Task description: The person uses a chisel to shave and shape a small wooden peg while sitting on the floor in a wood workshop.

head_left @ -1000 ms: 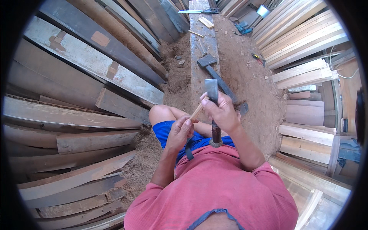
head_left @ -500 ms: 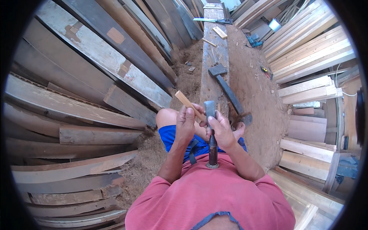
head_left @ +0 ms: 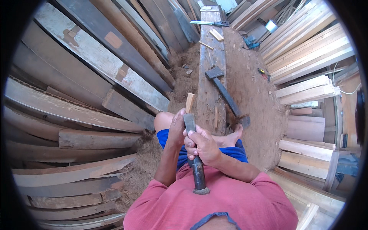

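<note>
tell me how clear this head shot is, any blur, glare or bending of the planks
Head view: the right hand, the left hand and the dark chisel they grip look sharp, with no motion blur. The fisheye lens bends the stacked planks toward the rim, and a black ring cuts off the corners. Daylight is even and soft; the pale boards at upper right look bright but not blown out.

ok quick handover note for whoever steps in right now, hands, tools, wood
Right hand: wrapped round the shaft of a dark metal chisel, blade pointing away, butt end near the chest.
Left hand: holding a small wood piece against the blade.
Long plank lies ahead; a hammer rests on it, untouched.
Done: cannot tell how much of the piece is cut.
Left: the small piece remains in hand.
</note>
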Demonstrator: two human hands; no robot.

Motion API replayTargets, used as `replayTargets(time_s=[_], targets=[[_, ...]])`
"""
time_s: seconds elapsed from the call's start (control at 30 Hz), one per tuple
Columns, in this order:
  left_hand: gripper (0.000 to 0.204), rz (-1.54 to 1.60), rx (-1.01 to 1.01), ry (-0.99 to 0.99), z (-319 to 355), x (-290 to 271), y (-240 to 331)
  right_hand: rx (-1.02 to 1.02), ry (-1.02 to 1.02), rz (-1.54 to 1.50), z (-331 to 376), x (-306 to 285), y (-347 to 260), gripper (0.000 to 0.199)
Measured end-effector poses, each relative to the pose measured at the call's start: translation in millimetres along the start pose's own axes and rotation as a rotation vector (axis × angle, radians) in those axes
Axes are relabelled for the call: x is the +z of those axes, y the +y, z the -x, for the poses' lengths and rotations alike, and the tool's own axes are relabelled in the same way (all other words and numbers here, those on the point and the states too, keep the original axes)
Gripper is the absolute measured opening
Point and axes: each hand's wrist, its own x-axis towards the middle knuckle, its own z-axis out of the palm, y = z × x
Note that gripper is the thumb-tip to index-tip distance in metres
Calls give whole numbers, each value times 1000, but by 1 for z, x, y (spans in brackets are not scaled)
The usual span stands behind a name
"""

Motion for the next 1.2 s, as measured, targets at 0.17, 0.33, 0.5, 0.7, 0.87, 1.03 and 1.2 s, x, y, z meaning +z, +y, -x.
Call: replayTargets(time_s=[0.17, 0.33, 0.5, 0.7, 0.87, 1.03, 1.2], targets=[[37, -168, 78, 16, 17, 16, 8, -18, 46, 95, 9, 4, -2, 16], [41, -315, -28, -154, 78, -16, -66, -424, -11, 170, 48, 8, -33, 14], [43, -167, 19, 70, 60, -10, -38, -231, 187, 64, 27, -18, -25, 14], [32, 183, -68, 80, 10, 33, 13, -32, 29, -1, 0, -1, -9, 12], [29, -268, 183, -18, 17, 20, 9, -41, 16, 60, 15, 6, -3, 14], [31, -445, 239, 7, 62, 25, -3, -165, 116, 46, 39, 5, -15, 15], [30, -55, -148, 52, 95, -2, -34, -300, 143, 100, 56, -6, -36, 14]])
